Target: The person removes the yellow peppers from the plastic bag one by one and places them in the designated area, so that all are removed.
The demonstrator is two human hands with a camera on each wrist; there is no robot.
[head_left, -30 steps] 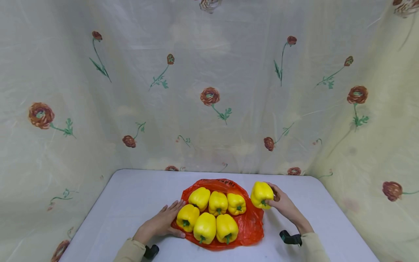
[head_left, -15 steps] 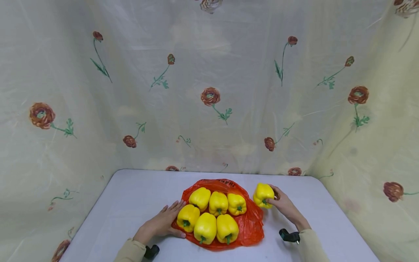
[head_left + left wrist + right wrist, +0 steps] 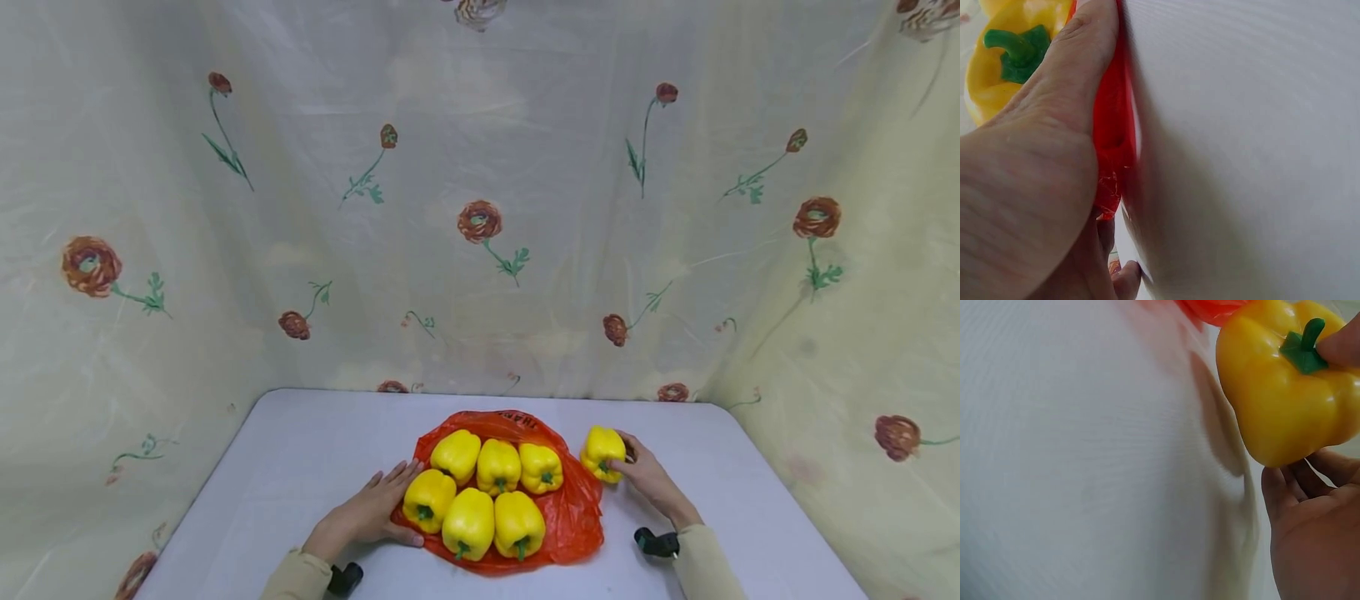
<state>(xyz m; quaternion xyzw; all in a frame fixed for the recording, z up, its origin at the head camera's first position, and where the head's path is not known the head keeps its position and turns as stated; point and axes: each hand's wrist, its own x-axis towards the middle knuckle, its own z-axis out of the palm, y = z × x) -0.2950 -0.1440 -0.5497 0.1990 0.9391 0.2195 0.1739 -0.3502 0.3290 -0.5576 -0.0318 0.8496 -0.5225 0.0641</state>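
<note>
My right hand (image 3: 651,479) grips a yellow bell pepper (image 3: 602,454) just right of the red plastic bag (image 3: 577,521). In the right wrist view the thumb lies by the green stem of this pepper (image 3: 1279,394), with the fingers round its far side, low over the white surface. Several more yellow bell peppers (image 3: 468,523) lie in two rows on the spread bag. My left hand (image 3: 371,507) rests flat with fingers spread on the bag's left edge. Close beside its thumb, the left wrist view shows one pepper (image 3: 1016,56) with a green stem.
Everything sits on a white table (image 3: 315,450) with rounded back corners. A floral curtain (image 3: 555,250) hangs close behind and along both sides. Each wrist carries a small black camera, such as the right wrist camera (image 3: 656,543).
My right hand has drawn the bell pepper a little to the right and lowered it towards the table. The left hand and the peppers on the bag have stayed in place.
</note>
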